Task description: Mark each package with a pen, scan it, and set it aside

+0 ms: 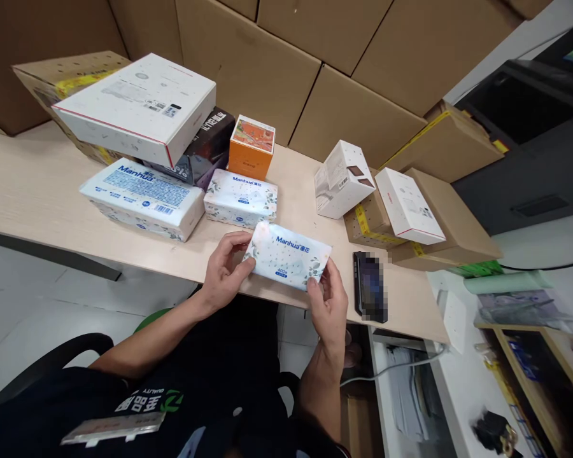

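Note:
A pack of tissues (289,257), white with a leaf print and blue "Manhua" lettering, is held by its two ends above the table's front edge. My left hand (226,270) grips the left end, thumb on top. At the right end, my right hand (328,302) has its thumb pressed on the near corner and its fingers around the side. Just behind, a second tissue pack (241,198) lies on the table. A third tissue pack (143,197) rests further left, its printed text and barcode side facing up.
An orange box (249,159), a dark box (210,143) and a large white box (138,105) stand behind the packs. Right of them are a white box (344,178), cartons (451,219) and a phone (370,286). Big cardboard boxes (248,70) line the table's back.

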Motion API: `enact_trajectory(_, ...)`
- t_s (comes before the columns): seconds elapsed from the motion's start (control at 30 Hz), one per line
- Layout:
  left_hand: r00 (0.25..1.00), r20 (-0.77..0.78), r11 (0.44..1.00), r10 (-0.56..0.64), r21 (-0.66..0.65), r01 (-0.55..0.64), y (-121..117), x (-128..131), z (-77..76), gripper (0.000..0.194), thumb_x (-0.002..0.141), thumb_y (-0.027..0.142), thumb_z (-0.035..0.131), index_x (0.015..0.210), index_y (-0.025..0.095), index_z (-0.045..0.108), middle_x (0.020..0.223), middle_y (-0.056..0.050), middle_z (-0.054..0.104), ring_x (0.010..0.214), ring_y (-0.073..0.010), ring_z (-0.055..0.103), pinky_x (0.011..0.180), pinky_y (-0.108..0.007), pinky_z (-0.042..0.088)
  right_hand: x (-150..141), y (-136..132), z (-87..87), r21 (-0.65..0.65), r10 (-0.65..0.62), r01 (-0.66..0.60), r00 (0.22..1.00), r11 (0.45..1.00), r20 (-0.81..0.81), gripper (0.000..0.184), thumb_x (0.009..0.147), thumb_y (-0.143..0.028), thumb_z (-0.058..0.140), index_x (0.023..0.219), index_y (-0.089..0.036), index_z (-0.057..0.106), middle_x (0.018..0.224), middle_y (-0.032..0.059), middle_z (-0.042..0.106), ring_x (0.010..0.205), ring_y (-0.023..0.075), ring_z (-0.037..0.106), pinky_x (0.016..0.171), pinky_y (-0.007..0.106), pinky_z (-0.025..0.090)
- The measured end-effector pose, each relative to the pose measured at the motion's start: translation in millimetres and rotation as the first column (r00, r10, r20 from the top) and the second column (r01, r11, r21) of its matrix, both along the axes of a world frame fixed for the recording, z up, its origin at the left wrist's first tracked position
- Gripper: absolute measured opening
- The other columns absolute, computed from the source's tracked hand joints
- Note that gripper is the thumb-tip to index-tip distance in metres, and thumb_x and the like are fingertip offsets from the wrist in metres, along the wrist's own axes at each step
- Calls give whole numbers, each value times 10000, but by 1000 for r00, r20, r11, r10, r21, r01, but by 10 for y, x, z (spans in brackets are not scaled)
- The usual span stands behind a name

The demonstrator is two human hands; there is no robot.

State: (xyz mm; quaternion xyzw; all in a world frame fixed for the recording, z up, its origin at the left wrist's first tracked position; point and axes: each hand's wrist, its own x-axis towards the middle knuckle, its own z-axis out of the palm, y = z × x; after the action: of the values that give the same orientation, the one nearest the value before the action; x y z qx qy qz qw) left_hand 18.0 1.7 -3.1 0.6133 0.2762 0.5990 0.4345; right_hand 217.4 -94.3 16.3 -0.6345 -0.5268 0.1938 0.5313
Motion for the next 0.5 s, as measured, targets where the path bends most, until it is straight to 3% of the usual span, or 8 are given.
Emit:
enact_trajectory(0.13, 995, 96, 999, 17, 28, -20, -1, 1, -57, 274, 880, 239, 696, 1149, 244, 641, 1155, -75, 597, 1183, -219, 590, 1037, -388, 513, 55, 167, -190, 172, -21, 73, 958, 982, -285, 421, 841, -360, 700, 1225, -225, 590, 1395, 144, 605, 1281, 269, 601, 1098, 516, 464)
enact_trajectory(0.23, 995, 98, 1000, 10, -28, -7, -5, -2, -59, 239, 910, 281, 672, 1143, 249, 632, 1155, -69, 582, 1167, -216, 585, 1030, -389, 512, 76, 192, -322, 158, -21, 88, 922, 984, -386, 311, 867, -393, 674, 1123, -232, 601, 1373, 129, 619, 1266, 263, 607, 1081, 521, 465)
enact_trajectory(0.33, 997, 73, 996, -3, -92, 10, -11, -8, -39, 257, 951, 350, 626, 1191, 262, 612, 1161, -61, 586, 1123, -209, 594, 1010, -385, 510, 73, 172, -360, 113, -57, 105, 930, 988, -364, 338, 918, -480, 589, 1141, -226, 594, 1334, 128, 626, 1235, 259, 610, 1058, 515, 473)
enact_trajectory(0.5, 992, -120, 994, 37, -97, -49, -15, -31, 33, 419, 1002, 452, 523, 1387, 290, 559, 1278, -84, 582, 1174, -240, 564, 952, -391, 519, 44, 182, -296, 49, -80, 94, 970, 994, -230, 617, 937, -655, 449, 1349, -205, 536, 1299, 153, 611, 1166, 268, 620, 946, 453, 533)
